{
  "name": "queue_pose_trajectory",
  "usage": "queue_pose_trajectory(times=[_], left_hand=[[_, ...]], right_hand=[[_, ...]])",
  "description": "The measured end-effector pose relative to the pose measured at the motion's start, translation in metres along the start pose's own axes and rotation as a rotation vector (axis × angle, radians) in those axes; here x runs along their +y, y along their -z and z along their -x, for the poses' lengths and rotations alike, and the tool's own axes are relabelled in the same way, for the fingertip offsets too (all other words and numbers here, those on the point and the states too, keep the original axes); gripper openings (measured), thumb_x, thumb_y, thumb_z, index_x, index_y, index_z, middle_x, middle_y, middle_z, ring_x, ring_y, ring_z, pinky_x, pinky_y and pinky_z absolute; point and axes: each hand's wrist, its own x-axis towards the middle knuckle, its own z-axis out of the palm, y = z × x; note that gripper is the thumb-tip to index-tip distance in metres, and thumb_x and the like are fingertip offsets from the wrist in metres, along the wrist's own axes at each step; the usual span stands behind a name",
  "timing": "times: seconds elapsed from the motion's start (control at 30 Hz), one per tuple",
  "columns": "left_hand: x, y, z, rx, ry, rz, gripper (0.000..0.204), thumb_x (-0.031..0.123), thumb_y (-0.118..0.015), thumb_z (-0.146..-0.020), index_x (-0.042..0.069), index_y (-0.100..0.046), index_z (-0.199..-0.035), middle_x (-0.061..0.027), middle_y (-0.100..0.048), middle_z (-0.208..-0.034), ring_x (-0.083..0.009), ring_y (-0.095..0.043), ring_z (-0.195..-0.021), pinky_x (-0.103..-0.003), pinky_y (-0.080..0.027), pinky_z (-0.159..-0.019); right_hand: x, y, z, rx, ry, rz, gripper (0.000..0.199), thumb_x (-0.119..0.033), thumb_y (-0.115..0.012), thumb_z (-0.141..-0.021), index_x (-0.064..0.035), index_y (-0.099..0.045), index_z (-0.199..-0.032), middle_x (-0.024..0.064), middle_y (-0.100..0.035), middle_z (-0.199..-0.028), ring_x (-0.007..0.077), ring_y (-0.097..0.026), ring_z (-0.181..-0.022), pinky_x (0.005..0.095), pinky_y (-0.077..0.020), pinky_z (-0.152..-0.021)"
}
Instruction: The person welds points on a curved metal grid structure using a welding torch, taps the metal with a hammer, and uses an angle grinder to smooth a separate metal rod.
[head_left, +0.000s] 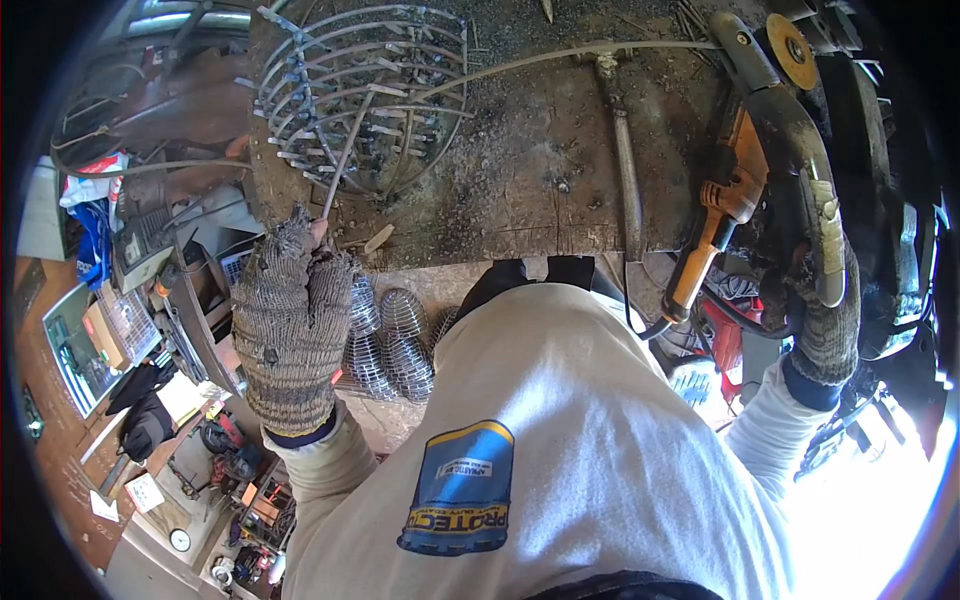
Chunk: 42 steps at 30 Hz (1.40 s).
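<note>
My left hand [292, 325], in a worn grey knit glove with a fingertip poking out, is closed on a thin metal rod [348, 150]. The rod reaches up to a rounded cage of curved metal bars [385, 85] on the wooden bench [540, 190]. At the right, my gloved right hand [832, 315] is closed around the tape-wrapped handle of a welding electrode holder [826, 235]; its fingers are mostly hidden. A long thin electrode [580, 50] runs left from the holder's head toward the cage, where contact is hard to tell.
An orange angle grinder [728, 190] lies at the bench's right, near a yellow disc [791, 50]. A hammer-like metal tool [624, 160] lies left of it. Wire-mesh shoe shapes [405, 340] stand below the front edge. Cluttered shelves [250, 450] fill the left; a cable [745, 325] hangs right.
</note>
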Motion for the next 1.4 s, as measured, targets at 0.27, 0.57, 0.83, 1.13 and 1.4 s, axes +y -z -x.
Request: queue_pose_trajectory(times=[0.27, 0.57, 0.83, 1.13, 1.4], left_hand=[[0.002, -0.001, 0.0, 0.038, -0.009, 0.006, 0.035, 0.008, -0.073, -0.081, 0.006, -0.067, -0.115, -0.0141, -0.07, -0.102, -0.0274, -0.069, -0.089, -0.037, -0.055, -0.081], [-0.001, -0.001, 0.001, 0.019, 0.005, -0.017, 0.035, 0.008, -0.072, -0.081, 0.007, -0.067, -0.116, -0.0144, -0.069, -0.105, -0.028, -0.069, -0.093, -0.037, -0.055, -0.083], [0.003, -0.001, 0.001, 0.014, 0.036, -0.004, 0.036, 0.009, -0.073, -0.081, 0.007, -0.067, -0.116, -0.014, -0.069, -0.104, -0.0277, -0.069, -0.091, -0.038, -0.055, -0.083], [0.006, -0.001, -0.002, 0.028, 0.011, -0.048, 0.038, 0.008, -0.072, -0.08, 0.008, -0.067, -0.117, -0.0141, -0.069, -0.101, -0.0284, -0.069, -0.089, -0.038, -0.054, -0.08], [0.005, 0.0, -0.001, 0.043, -0.005, -0.028, 0.037, 0.007, -0.072, -0.08, 0.007, -0.066, -0.117, -0.0144, -0.07, -0.102, -0.0279, -0.069, -0.089, -0.037, -0.055, -0.08]], right_hand=[[-0.008, -0.003, 0.006, -0.078, 0.164, -0.079, 0.054, -0.007, -0.072, -0.085, -0.003, -0.051, -0.135, 0.012, -0.065, -0.114, 0.0167, -0.067, -0.096, 0.03, -0.058, -0.078], [-0.004, -0.001, 0.004, 0.07, 0.121, -0.036, 0.056, -0.003, -0.069, -0.082, -0.0028, -0.052, -0.135, 0.01, -0.062, -0.101, 0.0157, -0.065, -0.074, 0.0296, -0.0551, -0.06], [-0.026, -0.023, 0.018, 0.041, 0.16, -0.151, 0.061, 0.002, -0.069, -0.079, -0.0033, -0.052, -0.137, 0.0088, -0.062, -0.094, 0.0155, -0.064, -0.067, 0.0282, -0.0547, -0.055], [-0.011, 0.004, -0.001, 0.082, 0.188, 0.067, 0.062, 0.0, -0.072, -0.078, -0.0038, -0.053, -0.137, 0.0064, -0.065, -0.101, 0.0156, -0.062, -0.089, 0.0305, -0.0531, -0.083], [-0.013, 0.003, -0.002, 0.108, 0.249, 0.181, 0.061, 0.001, -0.071, -0.078, -0.0038, -0.053, -0.137, 0.0062, -0.065, -0.101, 0.0156, -0.062, -0.091, 0.0318, -0.0527, -0.084]])
